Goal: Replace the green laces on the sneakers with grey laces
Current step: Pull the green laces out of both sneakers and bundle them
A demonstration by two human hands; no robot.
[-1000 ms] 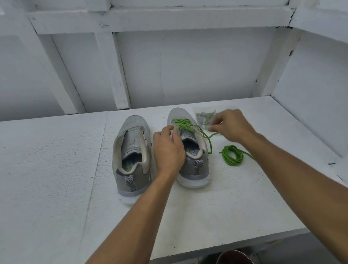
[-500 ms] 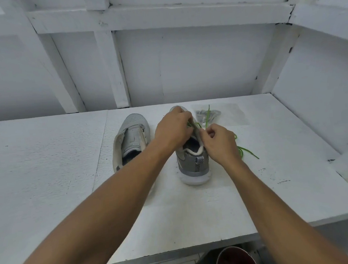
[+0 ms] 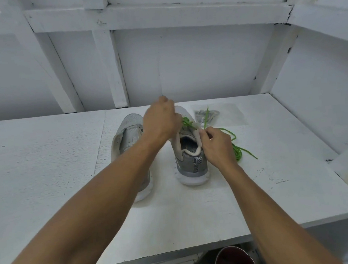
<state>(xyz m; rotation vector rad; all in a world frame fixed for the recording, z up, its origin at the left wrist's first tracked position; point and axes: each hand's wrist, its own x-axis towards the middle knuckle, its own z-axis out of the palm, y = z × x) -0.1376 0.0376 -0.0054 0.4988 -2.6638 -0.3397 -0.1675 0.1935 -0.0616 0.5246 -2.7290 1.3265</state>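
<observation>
grip, right hand: fingers pinched at the right collar edge of the right sneaker, near the top eyelets; whether a strand of green lace is caught between the fingertips cannot be told.
grip, left hand: curled over the tongue and eyelet row of the same sneaker, blurred; seemingly closed on the green lace, though the contact is hidden by the hand itself.
item worked on: right sneaker, grey, heel toward the camera, upright on the white bench; green lace seen threaded in its upper eyelets, one free end trailing right across the bench.
item beside it: left sneaker, grey, partly covered by the left forearm; no lace seen in it, tongue lying open.
item removed: loose green lace, gathered in a heap just right of the right sneaker, near the right hand.
replacement stock: grey laces, bundled in a clear packet at the back of the bench, beyond the right sneaker; a green strand crosses it.
progress, judged: one sneaker apparently stripped, second being unlaced; no grey lace fitted yet.
remaining, judged: rest of the green lace to be drawn out, packet to be opened, both sneakers to be relaced in grey.
</observation>
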